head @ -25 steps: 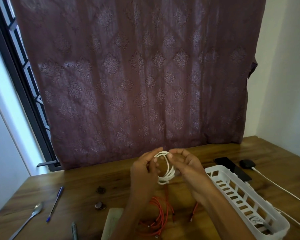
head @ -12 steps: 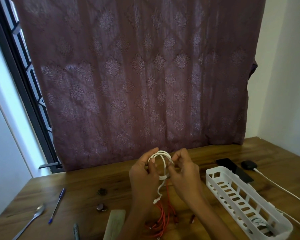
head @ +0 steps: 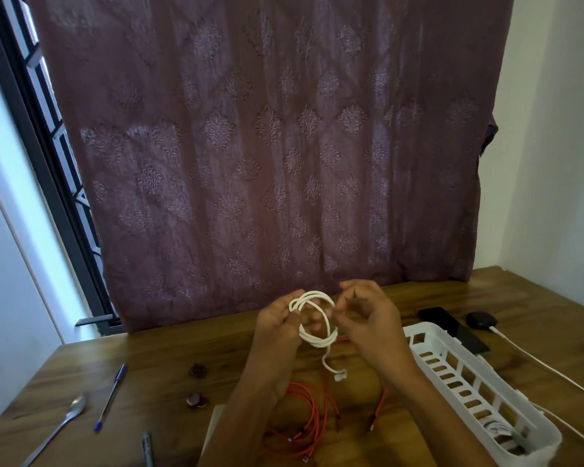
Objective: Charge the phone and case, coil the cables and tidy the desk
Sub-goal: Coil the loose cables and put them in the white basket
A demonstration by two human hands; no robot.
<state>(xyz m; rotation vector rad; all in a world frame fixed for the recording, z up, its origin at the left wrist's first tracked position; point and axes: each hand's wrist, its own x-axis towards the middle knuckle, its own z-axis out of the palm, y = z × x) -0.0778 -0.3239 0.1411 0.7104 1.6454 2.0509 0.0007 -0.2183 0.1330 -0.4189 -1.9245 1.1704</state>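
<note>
While both hands are raised over the wooden desk (head: 182, 358), the white cable (head: 321, 343) sits between them as a small coil of several loops, held in the air just left of the white basket (head: 445, 372). The left hand (head: 279, 320) grips the coil's left side, thumb over the loops and fingers curled behind them. The right hand (head: 368, 318) has its fingers curled, and thumb and forefinger seem to pinch the coil's right side. A short tail with its plug hangs free below the coil. Left of the basket and lower, under the forearms, the orange cable (head: 312, 409) lies in loose tangled loops on the desk. Just past the basket's far end lies the black phone (head: 452, 326), and beside it the dark case (head: 481, 320), with a white lead (head: 536, 360) running from it along the basket's right side. Well left of the basket lie a blue pen (head: 110, 397) and a spoon (head: 61, 423).
</note>
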